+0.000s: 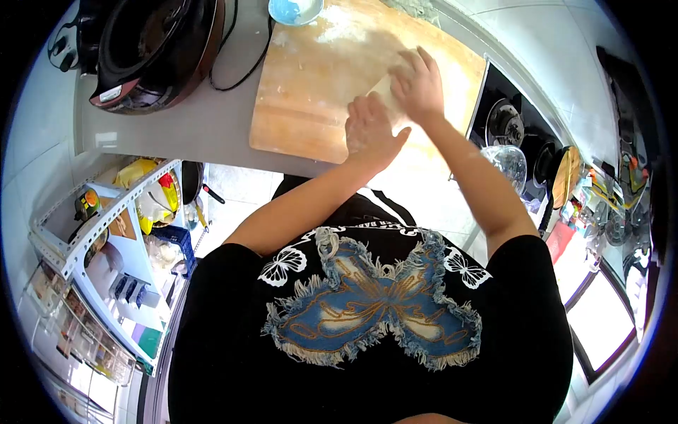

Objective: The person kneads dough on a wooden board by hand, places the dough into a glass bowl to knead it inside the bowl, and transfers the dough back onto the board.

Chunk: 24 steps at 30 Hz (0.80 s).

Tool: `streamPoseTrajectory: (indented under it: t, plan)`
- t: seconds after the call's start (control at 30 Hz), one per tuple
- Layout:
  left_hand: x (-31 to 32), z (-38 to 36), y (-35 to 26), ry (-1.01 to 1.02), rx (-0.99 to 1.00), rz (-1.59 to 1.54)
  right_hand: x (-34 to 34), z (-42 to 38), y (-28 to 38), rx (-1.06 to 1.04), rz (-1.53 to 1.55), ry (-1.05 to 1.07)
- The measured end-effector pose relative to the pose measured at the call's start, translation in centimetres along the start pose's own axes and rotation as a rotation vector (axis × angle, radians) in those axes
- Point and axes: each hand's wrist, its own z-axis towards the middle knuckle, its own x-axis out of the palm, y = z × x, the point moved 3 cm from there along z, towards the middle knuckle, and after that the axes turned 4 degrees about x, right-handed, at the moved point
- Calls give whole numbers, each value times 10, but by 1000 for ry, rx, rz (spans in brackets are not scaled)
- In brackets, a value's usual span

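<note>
Dough: a pale piece, apparently dough (383, 89), lies on the right part of the wooden board, between the two hands and partly hidden by them.
Left hand: the left hand (370, 131) is at the dough's near edge, fingers close together and slightly bent, thumb stretched well away from them. I cannot tell how firmly the fingertips touch.
Right hand: the right hand (418, 86) reaches over the dough's far right side, fingers curved and partly spread, a little blurred. Whether they pinch anything underneath I cannot tell.
Board: the wooden board (300, 106) sits on a grey counter (169, 131), dusted with white powder (345, 28) toward the far side.
Bowl: a small blue bowl (296, 10) with white contents is at the board's far left edge.
Appliance: a large black appliance (152, 53) stands on the counter to the left, with a black cord (247, 76) looping between it and the board.
Stove: a black stove (504, 124) is just right of the board.
Shelf: a white metal rack (145, 265) at lower left holds a blue basket (180, 247).
Clothing: the person wears a black T-shirt (233, 339) with a frayed denim butterfly (381, 304).
</note>
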Motion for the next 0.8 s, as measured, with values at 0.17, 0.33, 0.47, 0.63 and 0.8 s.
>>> streamPoseTrajectory:
  t: [0.17,0.33,0.47,0.63,0.8]
  plan:
    - [36,37,46,189,-278,-107,32,10,14,59,14,-179]
    - [21,89,64,377,-490,-148,61,65,18,99,-82,-157]
    - [15,125,86,402,-568,-127,76,108,22,201,-215,-83]
    - [-7,175,91,629,-518,-113,65,154,31,454,-13,216]
    - [3,137,45,296,-40,314,2,151,37,618,56,404]
